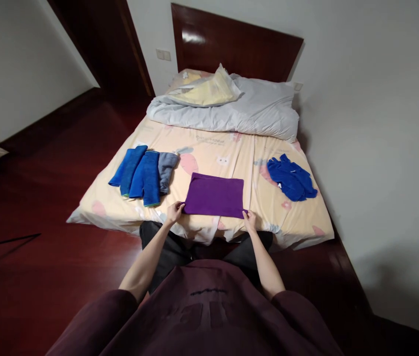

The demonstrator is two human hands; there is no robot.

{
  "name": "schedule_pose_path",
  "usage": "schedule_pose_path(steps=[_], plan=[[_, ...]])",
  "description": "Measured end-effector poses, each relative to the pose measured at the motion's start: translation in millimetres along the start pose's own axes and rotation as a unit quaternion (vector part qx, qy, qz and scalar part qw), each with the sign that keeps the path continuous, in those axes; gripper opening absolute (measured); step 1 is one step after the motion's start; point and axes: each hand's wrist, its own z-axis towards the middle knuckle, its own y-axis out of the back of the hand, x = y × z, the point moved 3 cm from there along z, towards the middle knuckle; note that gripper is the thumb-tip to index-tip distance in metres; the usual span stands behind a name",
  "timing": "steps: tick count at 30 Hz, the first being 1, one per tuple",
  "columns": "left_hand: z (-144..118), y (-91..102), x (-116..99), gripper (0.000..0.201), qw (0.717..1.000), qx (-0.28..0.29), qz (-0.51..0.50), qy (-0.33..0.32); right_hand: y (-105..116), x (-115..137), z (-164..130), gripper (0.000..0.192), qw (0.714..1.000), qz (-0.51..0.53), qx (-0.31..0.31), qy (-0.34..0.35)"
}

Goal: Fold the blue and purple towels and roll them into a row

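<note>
Purple towel looked matt, fleecy cloth; bed sheet was smooth printed fabric; floor and headboard were glossy dark wood.

The bed stands against the right wall, which is plain white. A dark red wooden headboard rises at the far end. The sheet is pale yellow with printed cartoon figures. A grey duvet and a yellow pillow lie bunched at the far end. The floor is glossy dark red wood. A dark door stands far left, beside a wall switch.
</note>
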Motion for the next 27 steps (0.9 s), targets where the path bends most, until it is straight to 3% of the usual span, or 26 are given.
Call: schedule_pose_path(steps=[7,18,27], plan=[[-22,4.2,-2,0.035,0.999,-0.013,-0.002,0.048,-5,-12,-8,0.046,0.999,-0.028,0.002,-0.017],[-30,1.6,-5,0.032,0.99,-0.05,-0.034,0.126,-4,-21,-17,0.051,0.998,-0.057,-0.03,-0.015],[-30,-3.5,11,0.037,0.99,-0.04,-0.07,0.116,-2,-16,-18,0.045,0.998,-0.067,-0.021,-0.008]])
